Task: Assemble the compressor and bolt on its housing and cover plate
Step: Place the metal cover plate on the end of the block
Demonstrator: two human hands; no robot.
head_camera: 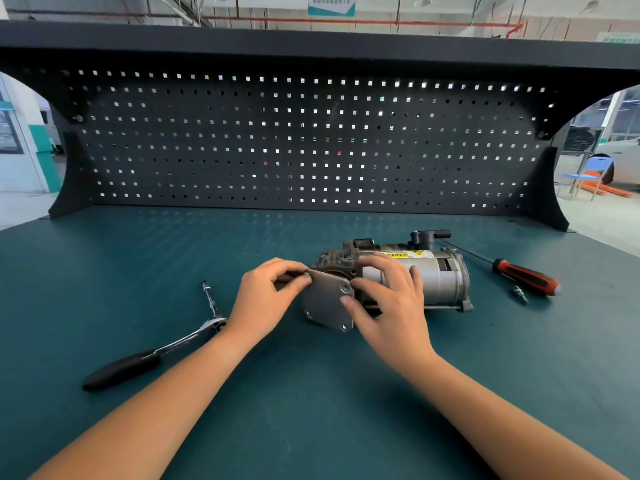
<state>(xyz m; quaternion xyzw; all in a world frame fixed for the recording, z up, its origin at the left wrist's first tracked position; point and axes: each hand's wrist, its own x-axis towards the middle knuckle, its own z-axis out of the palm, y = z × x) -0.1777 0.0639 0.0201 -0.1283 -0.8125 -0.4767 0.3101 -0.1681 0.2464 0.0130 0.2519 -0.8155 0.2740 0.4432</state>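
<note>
Head view counts one compressor [419, 284], one cover plate [323, 304], one ratchet wrench [156, 351], one screwdriver [524, 277], one small metal fitting [519, 293] and two hands, all on or over the dark green surface [311, 403].

The compressor lies on its side near the middle of the surface. Its silver cylinder points right and its darker cast end points left, toward the plate. A yellow warning label sits on top, with a black connector behind it.

The flat grey plate is held tilted against the cast end. Three corner holes show; the fourth corner is hidden under fingers.

The left hand [266, 294] pinches the plate's upper left corner between thumb and curled forefinger. The right hand [393, 301] has its thumb on the plate's right edge and a fingertip at the upper right corner. Its other fingers are bent over the compressor body and cover part of it.

The ratchet, with a black handle and an extension standing off its head, lies left of the left forearm, its head just beside the wrist. The red-and-black screwdriver lies to the right of the compressor, with the fitting just beside its handle.

A black pegboard [304, 143] stands along the back edge of the surface under a dark shelf [311, 43].
</note>
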